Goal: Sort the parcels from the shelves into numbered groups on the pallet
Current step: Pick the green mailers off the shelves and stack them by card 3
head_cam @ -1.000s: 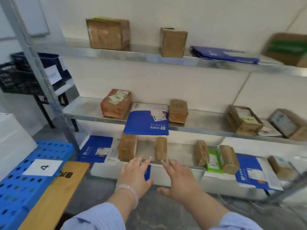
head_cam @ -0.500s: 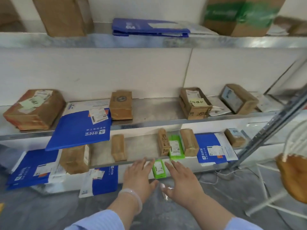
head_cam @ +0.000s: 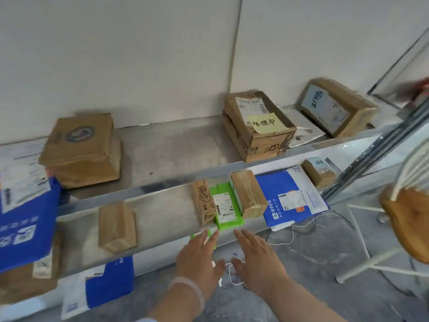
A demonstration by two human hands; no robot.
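My left hand (head_cam: 199, 259) and my right hand (head_cam: 257, 259) reach palm-down, fingers spread, toward the front edge of the lower metal shelf (head_cam: 162, 247); both hold nothing. Just beyond my fingertips lies a flat green parcel (head_cam: 226, 206) with a white label, wedged between a narrow brown box (head_cam: 204, 201) and a taped brown box (head_cam: 248, 194). A second small green parcel (head_cam: 214, 241) peeks out under my left fingers. A blue-and-white mailer (head_cam: 290, 196) lies to the right. A brown parcel (head_cam: 117, 226) sits left on the same shelf.
The middle shelf (head_cam: 167, 149) carries a brown padded parcel (head_cam: 83, 147), an open box with a yellow note (head_cam: 257, 126) and a tilted box (head_cam: 336, 105). Blue mailers hang at left (head_cam: 25, 219) and below (head_cam: 109, 282). A white-legged wooden stool (head_cam: 408, 221) stands right. A white cable (head_cam: 290, 235) lies on the floor.
The view has swung right and closer to the shelves; the pallet and top shelf have left the frame. Both hands have moved up to the green parcels at the lower shelf's edge.
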